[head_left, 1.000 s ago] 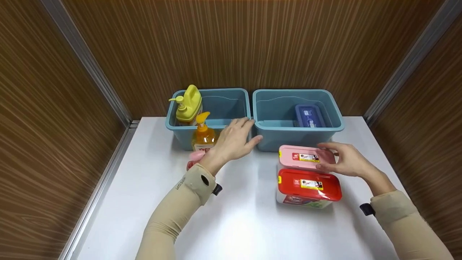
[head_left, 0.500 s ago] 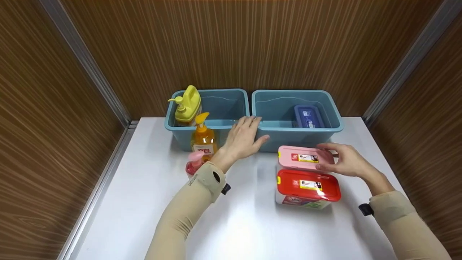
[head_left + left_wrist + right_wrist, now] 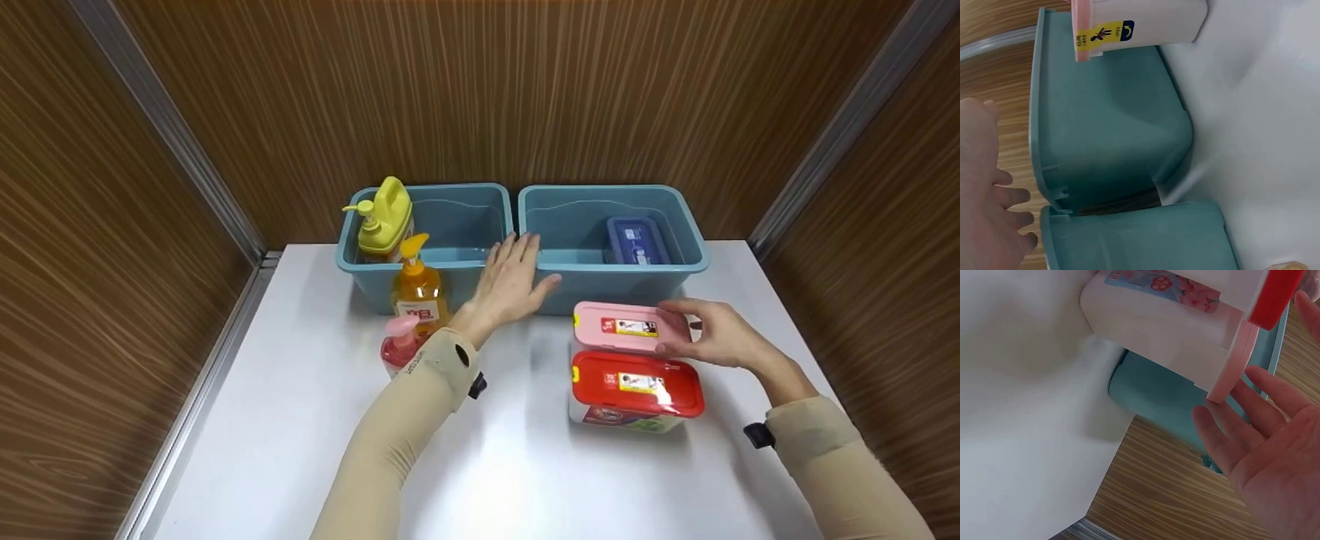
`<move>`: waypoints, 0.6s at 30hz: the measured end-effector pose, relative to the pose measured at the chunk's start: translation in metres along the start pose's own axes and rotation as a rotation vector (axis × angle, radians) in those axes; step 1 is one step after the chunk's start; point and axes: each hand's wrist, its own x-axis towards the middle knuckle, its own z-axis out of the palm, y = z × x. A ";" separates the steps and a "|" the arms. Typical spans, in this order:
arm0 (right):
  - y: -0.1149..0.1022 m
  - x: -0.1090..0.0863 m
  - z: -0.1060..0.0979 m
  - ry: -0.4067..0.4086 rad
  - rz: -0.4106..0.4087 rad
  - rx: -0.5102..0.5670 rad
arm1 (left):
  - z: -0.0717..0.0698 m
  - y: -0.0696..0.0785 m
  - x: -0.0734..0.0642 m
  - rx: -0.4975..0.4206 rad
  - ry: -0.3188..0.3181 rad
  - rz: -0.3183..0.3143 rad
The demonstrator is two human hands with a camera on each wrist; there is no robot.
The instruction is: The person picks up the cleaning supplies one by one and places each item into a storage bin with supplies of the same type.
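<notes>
In the head view the left hand [image 3: 508,283] lies over the facing rims of two blue-green bins, fingers straight and thumb spread to the side. It holds nothing. The right hand [image 3: 716,334] spans the right end of a white box with a pink lid [image 3: 600,326], thumb at the front edge, fingers at the back edge. In the right wrist view its fingers [image 3: 1230,427] touch the rim of the pink lid [image 3: 1235,363]. A similar box with a red lid [image 3: 596,388] stands directly in front of the pink-lidded one.
The left bin [image 3: 450,187] holds a yellow pump jug [image 3: 386,221]. In the right bin [image 3: 600,192] lies a dark blue box [image 3: 636,241]. An orange pump bottle [image 3: 418,289] and a pink-red one [image 3: 400,341] stand by the left forearm. Wood-grain walls [image 3: 480,90] enclose the table.
The left hand has moved away from the pump bottles to the bins' rims, its fingers extending forward. The right hand stays at the pink-lidded box. The view has shifted slightly.
</notes>
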 end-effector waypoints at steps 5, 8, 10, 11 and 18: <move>0.002 0.002 0.002 -0.012 -0.013 0.013 | 0.009 -0.006 0.004 0.025 -0.016 -0.023; 0.003 0.004 0.001 -0.022 -0.024 0.029 | 0.012 -0.007 0.007 0.053 -0.031 -0.033; 0.005 0.005 0.001 -0.027 -0.027 0.038 | 0.014 -0.007 0.010 0.077 -0.040 -0.038; 0.006 0.005 0.000 -0.029 -0.029 0.040 | 0.014 -0.007 0.010 0.091 -0.043 -0.040; 0.012 0.007 0.000 -0.043 -0.007 0.062 | 0.018 -0.004 0.016 0.182 -0.047 -0.041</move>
